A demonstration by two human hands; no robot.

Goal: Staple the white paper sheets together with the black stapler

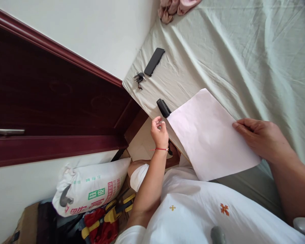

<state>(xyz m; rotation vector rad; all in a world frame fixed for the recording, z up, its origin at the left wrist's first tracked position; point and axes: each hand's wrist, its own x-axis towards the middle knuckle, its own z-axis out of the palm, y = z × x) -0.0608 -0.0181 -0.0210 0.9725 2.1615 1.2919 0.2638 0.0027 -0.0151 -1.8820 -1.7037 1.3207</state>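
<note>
My right hand grips the right edge of a sheet of white paper, thumb on top and fingers underneath. The sheet is held tilted in front of my body, partly over the bed's edge. At its left corner is a black stapler, touching or just beside the paper; I cannot tell whether the corner is in its jaws. Just below the stapler, my left hand is raised with fingers loosely curled, and nothing shows in it. A red string bracelet is around that wrist.
The bed has a pale green sheet. On it lie a black phone, keys and pink cloth. A dark red door is at left. Below it rest a stuffed white sack and a yellow-and-black object.
</note>
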